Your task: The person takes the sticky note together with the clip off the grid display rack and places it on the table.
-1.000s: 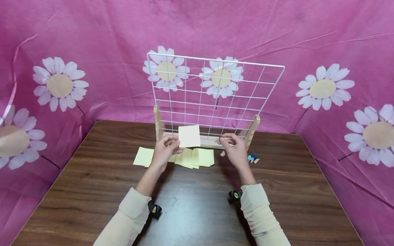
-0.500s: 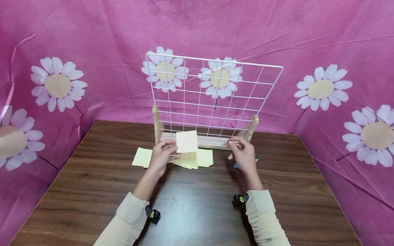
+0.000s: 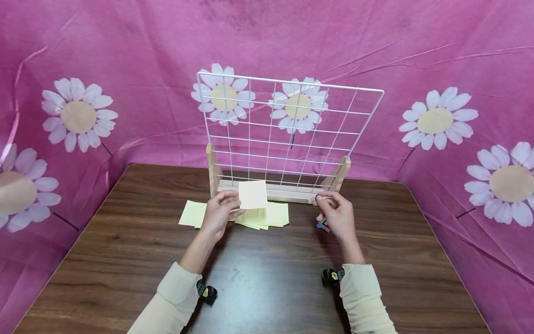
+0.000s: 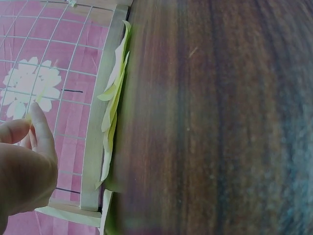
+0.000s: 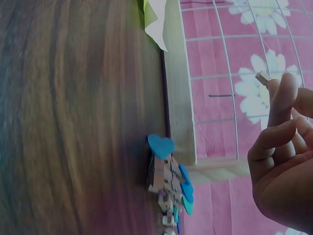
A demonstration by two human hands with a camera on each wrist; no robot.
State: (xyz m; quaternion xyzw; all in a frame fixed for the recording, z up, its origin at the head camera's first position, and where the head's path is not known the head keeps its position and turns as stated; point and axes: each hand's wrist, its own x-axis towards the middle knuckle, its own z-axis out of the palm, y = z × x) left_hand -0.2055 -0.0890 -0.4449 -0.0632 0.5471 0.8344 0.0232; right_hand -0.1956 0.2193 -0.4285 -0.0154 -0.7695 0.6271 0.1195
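My left hand [image 3: 220, 211] pinches a pale yellow sticky note [image 3: 252, 195] by its left edge, holding it up in front of the grid. In the left wrist view that note is seen almost edge-on. Between the thumb and fingers of my right hand [image 3: 339, 215] is a small wooden clothespin [image 5: 262, 78], its tip pointing left; the rest of it is mostly hidden. Several more clothespins with blue and green hearts [image 5: 166, 183] lie on the table below this hand. A row of yellow sticky notes [image 3: 277, 214] lies under the left hand.
A white wire grid [image 3: 292, 132] leans back in a wooden stand [image 3: 344, 174] behind both hands. The brown wooden table [image 3: 267, 278] stretches toward me. A pink flowered cloth [image 3: 158, 55] hangs around the table.
My right hand has moved right and slightly down with the clothespin, away from the note. My left hand has lowered the note a little. The loose clothespins are now partly covered by the right hand.
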